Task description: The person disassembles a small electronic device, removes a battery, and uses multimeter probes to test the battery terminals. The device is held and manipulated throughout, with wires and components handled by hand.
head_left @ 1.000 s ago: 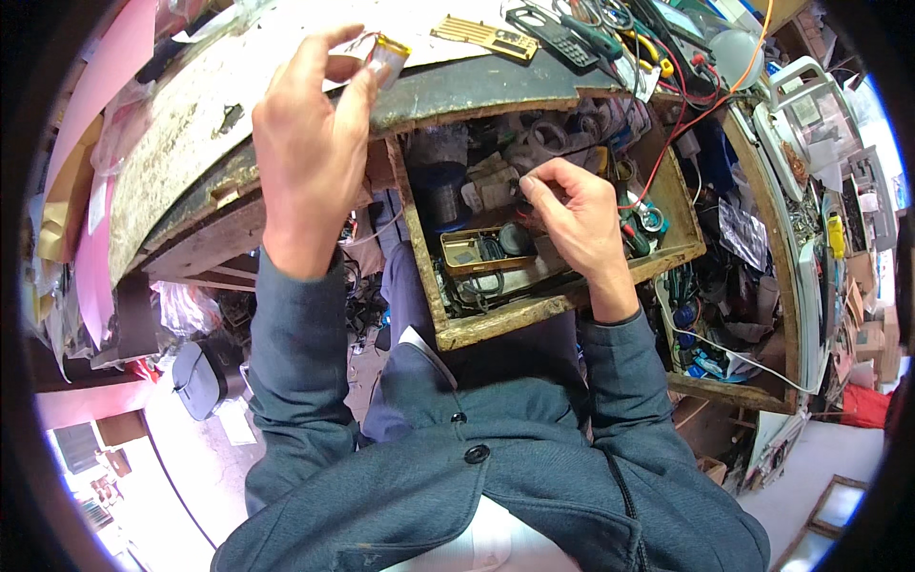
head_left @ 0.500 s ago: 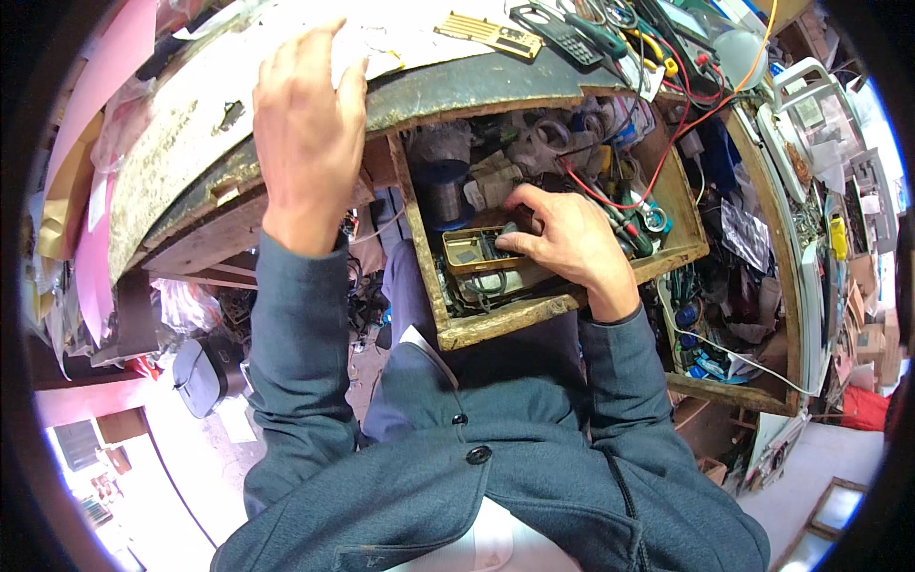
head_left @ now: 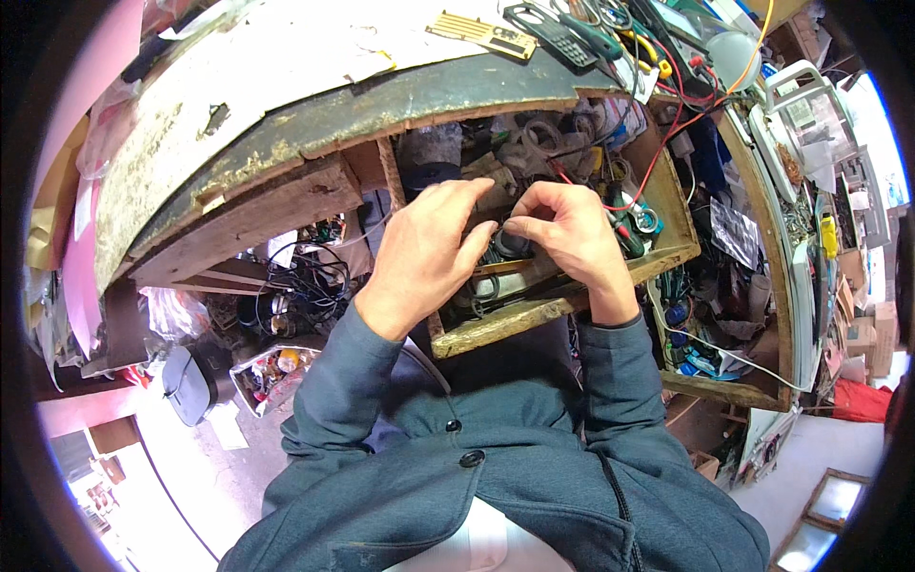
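Both my hands reach into an open wooden drawer (head_left: 505, 327) full of small parts. My left hand (head_left: 424, 250) is over its left side, fingers stretched and thumb apart, with nothing visible in its grip. Close beside it, my right hand (head_left: 577, 236) has thumb and forefinger drawn together in a pinch. A dark grey rounded piece (head_left: 513, 246) shows just under the right thumb; whether the fingers hold it, I cannot tell. A shallow yellow-edged box (head_left: 502, 268) lies below, mostly covered by my left hand. A blue spool (head_left: 429, 174) sits behind my left hand.
On the worktop (head_left: 315, 124) behind lie a yellow slotted plate (head_left: 481, 34), a dark keypad handset (head_left: 548, 36) and yellow-handled pliers (head_left: 650, 59). A red wire (head_left: 652, 172) hangs across the drawer. Another cluttered drawer (head_left: 729, 391) is at the right. A bin (head_left: 276, 377) stands lower left.
My left hand has come down from the worktop to the right, into the drawer beside my right hand. My right thumb and forefinger have drawn up slightly from the yellow-edged box.
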A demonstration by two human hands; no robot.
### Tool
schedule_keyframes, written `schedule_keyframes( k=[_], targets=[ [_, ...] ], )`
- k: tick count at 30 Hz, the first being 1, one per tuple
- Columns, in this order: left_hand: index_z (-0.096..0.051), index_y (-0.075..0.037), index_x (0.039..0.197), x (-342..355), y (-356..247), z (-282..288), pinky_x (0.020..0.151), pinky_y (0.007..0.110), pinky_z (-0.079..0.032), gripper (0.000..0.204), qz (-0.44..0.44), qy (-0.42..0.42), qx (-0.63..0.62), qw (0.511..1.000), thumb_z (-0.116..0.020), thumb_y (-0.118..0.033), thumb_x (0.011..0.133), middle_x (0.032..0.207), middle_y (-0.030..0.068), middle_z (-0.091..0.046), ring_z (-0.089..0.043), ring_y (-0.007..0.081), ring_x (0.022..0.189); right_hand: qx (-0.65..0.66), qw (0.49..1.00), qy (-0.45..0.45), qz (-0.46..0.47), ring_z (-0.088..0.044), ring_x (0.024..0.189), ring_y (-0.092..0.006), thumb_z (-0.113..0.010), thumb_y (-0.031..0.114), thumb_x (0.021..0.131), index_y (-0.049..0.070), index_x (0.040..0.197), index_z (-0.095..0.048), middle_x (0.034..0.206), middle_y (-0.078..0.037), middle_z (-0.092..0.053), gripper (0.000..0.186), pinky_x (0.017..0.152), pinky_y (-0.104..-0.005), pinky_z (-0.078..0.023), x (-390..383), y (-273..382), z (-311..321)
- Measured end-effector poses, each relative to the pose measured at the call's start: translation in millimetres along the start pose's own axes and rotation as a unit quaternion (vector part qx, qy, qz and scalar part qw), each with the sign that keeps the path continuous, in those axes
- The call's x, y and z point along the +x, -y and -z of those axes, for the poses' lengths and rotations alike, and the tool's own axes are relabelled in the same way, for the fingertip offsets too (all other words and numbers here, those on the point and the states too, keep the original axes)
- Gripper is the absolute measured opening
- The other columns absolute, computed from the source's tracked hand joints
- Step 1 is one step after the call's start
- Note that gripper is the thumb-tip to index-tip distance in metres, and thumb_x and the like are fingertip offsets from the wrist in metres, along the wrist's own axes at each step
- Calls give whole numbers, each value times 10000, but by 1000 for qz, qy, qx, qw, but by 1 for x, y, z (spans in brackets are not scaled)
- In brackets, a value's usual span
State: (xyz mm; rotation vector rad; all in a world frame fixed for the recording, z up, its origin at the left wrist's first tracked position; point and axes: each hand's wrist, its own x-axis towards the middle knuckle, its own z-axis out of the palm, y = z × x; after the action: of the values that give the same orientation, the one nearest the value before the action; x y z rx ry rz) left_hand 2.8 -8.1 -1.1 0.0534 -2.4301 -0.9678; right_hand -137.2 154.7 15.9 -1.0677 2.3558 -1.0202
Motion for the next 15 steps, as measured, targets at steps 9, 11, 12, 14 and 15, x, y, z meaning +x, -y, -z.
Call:
schedule_keyframes(
  k=[9,11,12,14,15],
  targets=[
    [-578,-23,1297,5,-18,2,920,411,-543,579,-27,9,-30,999,-810,-176,789,1230,186,-633,-646,366,1103,375,927,-30,-16,-637,683,-83,-797,78,865,5,929,-719,809,-36,-709,124,612,-225,-520,0,2,6],
    [-578,-21,1293,5,-16,-2,906,406,-551,547,-40,14,-25,999,-793,-153,808,1216,187,-636,-651,364,1092,399,917,-22,-7,-638,681,-79,-797,90,870,4,931,-718,813,-34,-708,132,606,-222,-519,0,3,6],
    [-572,-17,1292,5,-15,-3,900,398,-553,506,-46,3,-40,998,-767,-133,839,1197,190,-639,-659,368,1066,419,908,-17,-5,-634,674,-74,-769,137,912,11,960,-715,822,-31,-705,145,597,-214,-515,0,3,5],
    [-610,-2,1258,7,-15,-2,850,356,-561,425,-31,-10,-94,995,-749,-125,876,1098,175,-675,-692,314,979,460,888,-8,-14,-620,654,-66,-739,166,942,23,986,-715,822,-24,-703,151,579,-207,-500,-1,4,8],
    [-626,8,1243,8,-17,2,825,335,-563,378,-16,-9,-118,993,-732,-123,904,1053,158,-695,-707,276,937,484,875,-1,-18,-613,645,-62,-725,180,957,29,1000,-714,823,-21,-702,157,570,-204,-493,-1,4,6]
  ],
)
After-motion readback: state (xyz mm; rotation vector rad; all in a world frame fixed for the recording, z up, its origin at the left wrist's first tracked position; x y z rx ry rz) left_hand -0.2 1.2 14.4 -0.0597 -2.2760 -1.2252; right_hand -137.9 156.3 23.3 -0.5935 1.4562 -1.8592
